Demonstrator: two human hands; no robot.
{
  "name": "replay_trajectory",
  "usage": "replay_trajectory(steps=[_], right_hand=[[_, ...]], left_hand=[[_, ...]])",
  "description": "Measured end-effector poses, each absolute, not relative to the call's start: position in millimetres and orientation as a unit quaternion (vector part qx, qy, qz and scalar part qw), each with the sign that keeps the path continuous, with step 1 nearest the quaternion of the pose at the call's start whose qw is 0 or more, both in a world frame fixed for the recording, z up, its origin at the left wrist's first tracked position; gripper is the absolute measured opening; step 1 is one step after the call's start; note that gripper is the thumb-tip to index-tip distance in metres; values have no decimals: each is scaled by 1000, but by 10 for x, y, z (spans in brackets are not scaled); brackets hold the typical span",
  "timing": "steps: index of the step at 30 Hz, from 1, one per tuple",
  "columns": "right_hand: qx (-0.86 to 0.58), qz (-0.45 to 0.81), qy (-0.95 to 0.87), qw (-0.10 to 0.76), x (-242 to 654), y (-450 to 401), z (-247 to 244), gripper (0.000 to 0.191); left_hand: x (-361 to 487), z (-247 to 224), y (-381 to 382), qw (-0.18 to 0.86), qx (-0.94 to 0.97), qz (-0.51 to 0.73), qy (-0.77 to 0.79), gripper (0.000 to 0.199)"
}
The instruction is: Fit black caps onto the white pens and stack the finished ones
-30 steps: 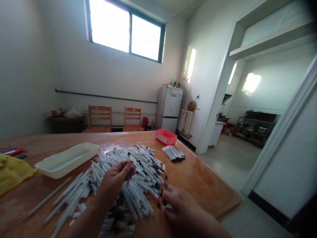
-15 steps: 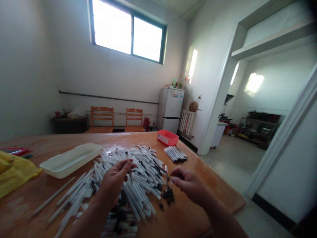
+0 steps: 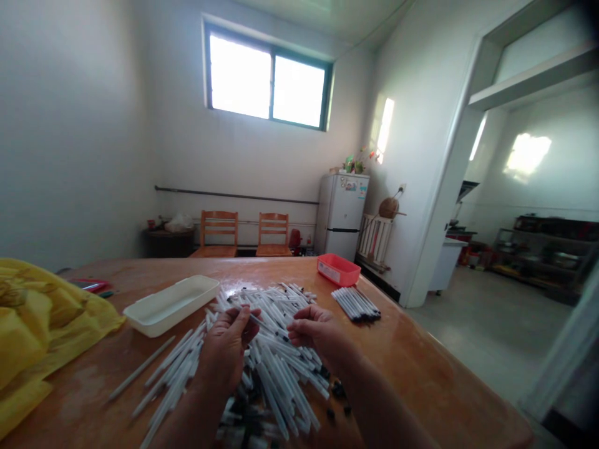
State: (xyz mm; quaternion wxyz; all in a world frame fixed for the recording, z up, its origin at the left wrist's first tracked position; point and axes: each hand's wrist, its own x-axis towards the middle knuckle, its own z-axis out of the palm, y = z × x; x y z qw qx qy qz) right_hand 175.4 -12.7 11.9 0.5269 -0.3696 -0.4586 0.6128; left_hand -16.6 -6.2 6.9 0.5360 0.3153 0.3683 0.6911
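Note:
Over the pile of white pens (image 3: 276, 374) I grip a slim pen (image 3: 259, 322) between the thumb and fingers of my left hand (image 3: 229, 340). It slants down toward my right hand (image 3: 316, 330), whose thumb and fingers are pinched together close to its end; whatever they hold is too small to make out. Small black caps (image 3: 337, 390) lie on the table below my right forearm. A neat row of white pens with black ends (image 3: 356, 304) rests to the right.
A long cream tray (image 3: 171, 305) stands left of the pile, and a red basket (image 3: 339, 269) at the far right of the wooden table (image 3: 412, 362). A yellow plastic bag (image 3: 51, 318) covers the left side. Chairs (image 3: 274, 234) and a fridge (image 3: 344, 212) are beyond.
My right hand has moved left from beside the black caps to the pen in my left hand. That pen has tipped from upright to slanting. The view has shifted leftward.

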Motion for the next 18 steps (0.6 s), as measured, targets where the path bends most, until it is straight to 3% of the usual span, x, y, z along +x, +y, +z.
replay_trajectory(steps=[18], right_hand=[[-355,631,-489,486,1695,-202,-116,29]], left_hand=[[-135,118,-101,532,281,721,345,23]])
